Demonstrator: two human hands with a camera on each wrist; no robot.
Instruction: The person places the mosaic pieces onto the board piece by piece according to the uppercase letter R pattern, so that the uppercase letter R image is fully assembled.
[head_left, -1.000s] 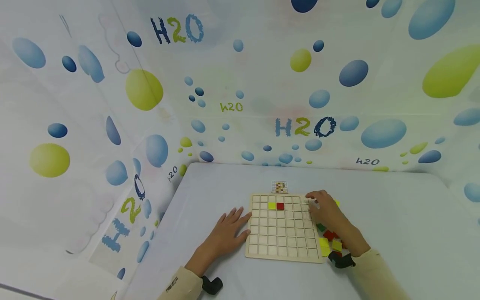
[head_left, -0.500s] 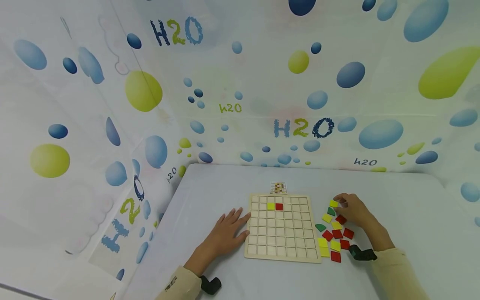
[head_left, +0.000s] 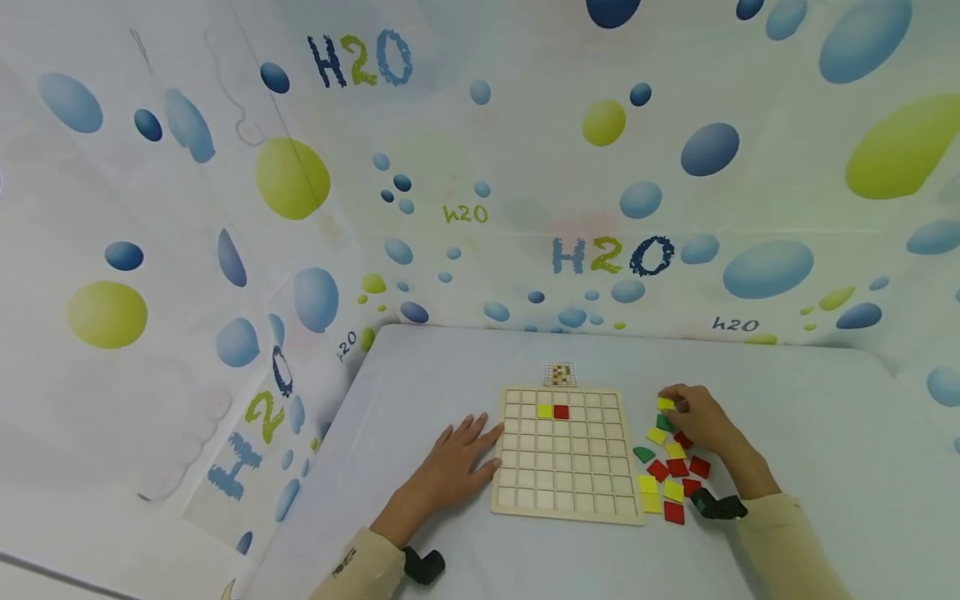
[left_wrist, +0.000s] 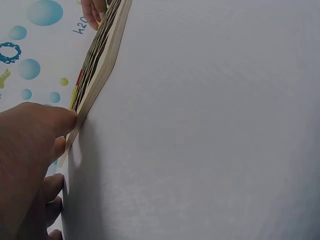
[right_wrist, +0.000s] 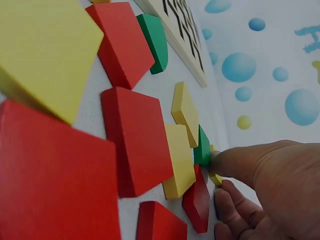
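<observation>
A wooden grid board (head_left: 568,461) lies on the table, with a yellow tile (head_left: 544,411) and a red tile (head_left: 561,412) side by side in its second row from the back. My left hand (head_left: 455,467) is spread beside it, thumb and fingertips at the board's left edge. To the right of the board, my right hand (head_left: 701,417) pinches a yellow square tile (head_left: 665,403) at the far end of a loose group of tiles. In the right wrist view the thumb hides most of that tile, and a green rounded tile (right_wrist: 202,147) stands right by the thumb.
Several red, yellow and green tiles lie along the board's right side, among them a red tile (head_left: 674,512) nearest me and a green rounded tile (head_left: 643,454). A small pattern card (head_left: 559,374) lies behind the board. A printed wall sheet (head_left: 525,167) rises behind the table.
My right hand has moved from the board's far right corner rightward to the loose tiles, and its fingers have closed on the far yellow tile. The left hand stays at the board's edge.
</observation>
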